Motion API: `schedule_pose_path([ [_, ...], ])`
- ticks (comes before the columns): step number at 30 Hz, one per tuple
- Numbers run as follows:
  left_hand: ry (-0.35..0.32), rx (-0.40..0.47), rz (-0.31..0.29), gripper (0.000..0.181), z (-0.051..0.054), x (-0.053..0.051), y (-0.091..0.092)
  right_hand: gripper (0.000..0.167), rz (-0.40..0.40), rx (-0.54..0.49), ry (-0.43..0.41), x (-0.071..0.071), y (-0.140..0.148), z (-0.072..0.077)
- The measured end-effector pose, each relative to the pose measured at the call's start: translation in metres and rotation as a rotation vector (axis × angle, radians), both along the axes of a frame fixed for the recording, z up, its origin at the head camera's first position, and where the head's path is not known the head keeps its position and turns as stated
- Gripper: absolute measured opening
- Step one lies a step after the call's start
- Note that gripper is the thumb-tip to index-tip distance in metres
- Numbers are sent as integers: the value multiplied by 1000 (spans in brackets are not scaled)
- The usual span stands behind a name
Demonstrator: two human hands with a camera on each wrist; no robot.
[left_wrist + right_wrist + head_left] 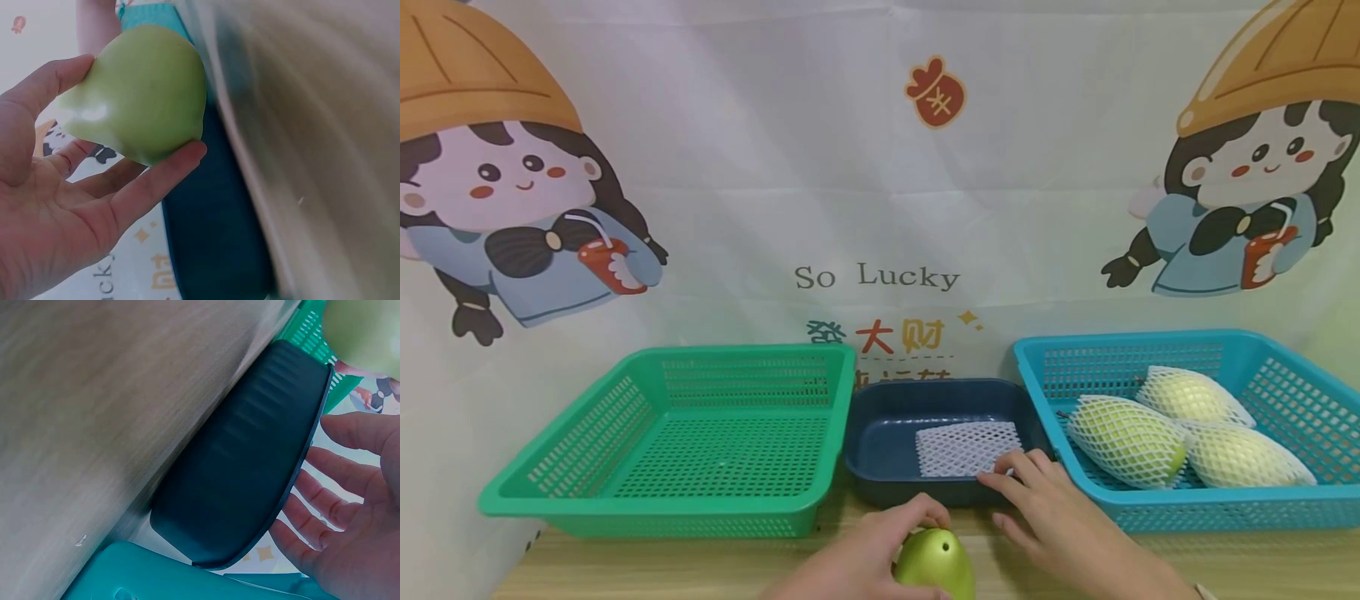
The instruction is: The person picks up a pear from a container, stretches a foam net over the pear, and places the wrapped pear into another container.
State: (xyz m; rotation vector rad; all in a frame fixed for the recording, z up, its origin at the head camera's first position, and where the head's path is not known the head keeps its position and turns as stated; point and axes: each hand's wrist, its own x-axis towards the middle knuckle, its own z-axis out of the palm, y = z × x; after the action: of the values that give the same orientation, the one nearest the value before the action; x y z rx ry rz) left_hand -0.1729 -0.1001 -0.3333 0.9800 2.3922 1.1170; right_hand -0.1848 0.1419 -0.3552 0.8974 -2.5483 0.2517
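Note:
In the head view my left hand [876, 550] grips a bare green pear [936, 562] near the table's front edge. Thumb and fingers curve around the pear [147, 94] in the left wrist view. My right hand [1048, 512] is at the front right rim of a dark blue tray [880, 483], its fingers loosely extended and holding nothing. Inside that tray lies a flattened white foam net [966, 450]. The right wrist view shows the fingertips along the tray's rim [306, 447]; whether they touch it, I cannot tell.
A green basket [670, 506] stands left of the tray. To the right, a blue basket [1210, 498] holds several fruits [1127, 442] in white foam nets. All three containers stand on a wooden table [647, 571], before a printed cloth backdrop [820, 167].

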Motion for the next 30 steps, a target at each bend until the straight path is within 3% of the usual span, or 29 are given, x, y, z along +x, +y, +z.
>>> schedule_pose_path([
  [5,12,-52,-70,48,-14,-6,5,32,1,-1,4,0,0,0],
  [11,-28,-37,-81,52,-27,-13,7,33,0,-3,-6,0,0,0],
  [17,-9,-29,-156,64,-92,-52,-2,33,10,-7,17,0,1,-1],
  [20,-40,-29,-145,66,-111,-63,-4,33,13,-8,18,0,1,-1],
  [24,-70,-47,-127,64,-115,-66,-6,33,10,-7,9,0,0,-1],
  [30,-61,-53,-136,64,-116,-67,-6,32,11,-9,20,-1,0,-1],
])
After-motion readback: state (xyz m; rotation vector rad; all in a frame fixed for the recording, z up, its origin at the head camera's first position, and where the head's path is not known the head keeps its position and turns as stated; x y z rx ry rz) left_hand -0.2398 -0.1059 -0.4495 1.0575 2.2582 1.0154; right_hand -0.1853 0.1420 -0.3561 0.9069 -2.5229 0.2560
